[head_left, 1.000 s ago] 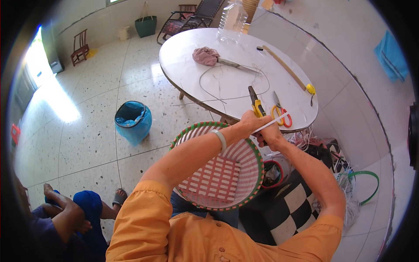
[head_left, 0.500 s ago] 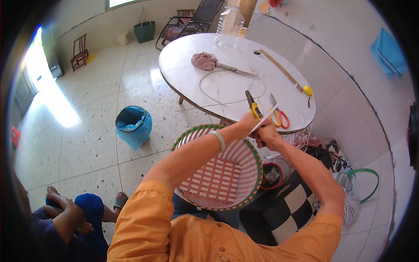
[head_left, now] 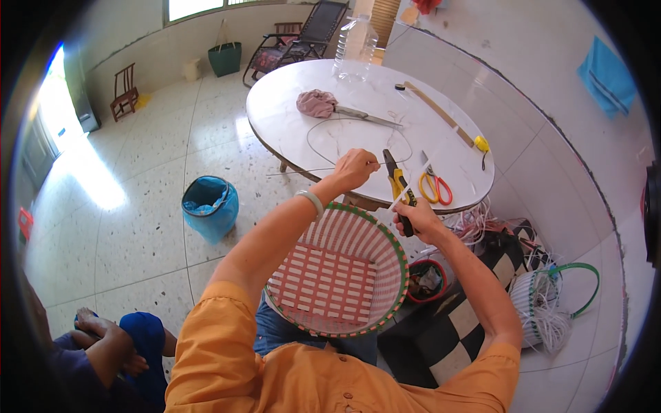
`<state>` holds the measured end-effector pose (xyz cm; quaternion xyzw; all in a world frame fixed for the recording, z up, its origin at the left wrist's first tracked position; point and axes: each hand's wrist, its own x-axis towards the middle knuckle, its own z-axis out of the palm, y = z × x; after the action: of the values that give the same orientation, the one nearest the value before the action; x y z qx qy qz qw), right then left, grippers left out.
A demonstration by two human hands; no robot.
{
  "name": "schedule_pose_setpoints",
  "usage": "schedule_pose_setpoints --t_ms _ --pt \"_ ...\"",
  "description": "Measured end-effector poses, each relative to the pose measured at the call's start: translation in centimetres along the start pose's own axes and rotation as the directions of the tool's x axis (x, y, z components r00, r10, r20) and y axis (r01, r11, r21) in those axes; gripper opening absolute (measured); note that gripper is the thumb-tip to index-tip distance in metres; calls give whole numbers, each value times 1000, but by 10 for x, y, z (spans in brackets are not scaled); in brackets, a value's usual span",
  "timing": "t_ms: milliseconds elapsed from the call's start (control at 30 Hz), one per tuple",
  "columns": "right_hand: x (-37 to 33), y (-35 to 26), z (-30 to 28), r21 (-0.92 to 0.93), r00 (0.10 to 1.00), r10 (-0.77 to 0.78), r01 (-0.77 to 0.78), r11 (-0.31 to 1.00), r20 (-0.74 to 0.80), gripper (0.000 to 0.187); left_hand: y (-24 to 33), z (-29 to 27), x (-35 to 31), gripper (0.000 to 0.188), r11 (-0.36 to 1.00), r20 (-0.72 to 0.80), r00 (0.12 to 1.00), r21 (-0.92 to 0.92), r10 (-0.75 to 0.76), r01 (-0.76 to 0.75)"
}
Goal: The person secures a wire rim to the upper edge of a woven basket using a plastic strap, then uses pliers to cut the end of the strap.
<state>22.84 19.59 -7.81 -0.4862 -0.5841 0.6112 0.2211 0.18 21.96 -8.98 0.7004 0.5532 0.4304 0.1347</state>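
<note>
My left hand (head_left: 357, 169) is closed, pinching a thin wire (head_left: 308, 142) over the table's near edge. One end of the wire sticks out to the left, while its loop curves across the tabletop. In my right hand (head_left: 421, 219) are yellow-and-black pliers (head_left: 397, 179), jaws pointing up and away. A narrow white strip (head_left: 417, 181) crosses the same hand, slanting up to the right. Below my hands, a red-and-white woven basket (head_left: 323, 283) with a green-and-red rim rests at my lap. Scissors (head_left: 435, 187) with red and yellow handles lie right of the pliers.
The oval white table (head_left: 282, 131) holds a knife (head_left: 365, 115), a pink cloth (head_left: 317, 103), a clear bottle (head_left: 356, 48) and a yellow tape measure (head_left: 481, 144). A blue-lined bin (head_left: 212, 213) stands left. White strips (head_left: 551, 313) hang at right. Another person (head_left: 103, 344) sits lower left.
My left hand has moved left and up, away from my right hand, and now pinches the wire. My right hand keeps the pliers and has shifted slightly down. The basket shows more fully.
</note>
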Motion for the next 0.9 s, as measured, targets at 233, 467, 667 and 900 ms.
schedule_pose_setpoints --t_ms 233,467,667,900 --pt "-9 2 -21 -8 996 63 -62 998 56 34 -1 -1 -3 19 998 -38 999 44 -33 35" --pt "-26 -1 -17 -140 995 95 -96 985 -15 29 -9 -6 -2 19 997 29 998 56 -56 55" --pt "-28 -4 -8 -74 997 74 -74 994 -14 19 -7 -5 -2 15 983 50 997 178 -56 46" --pt "-26 1 5 -253 995 71 -87 964 -75 17 30 0 1 12 520 331 931 774 152 -360"
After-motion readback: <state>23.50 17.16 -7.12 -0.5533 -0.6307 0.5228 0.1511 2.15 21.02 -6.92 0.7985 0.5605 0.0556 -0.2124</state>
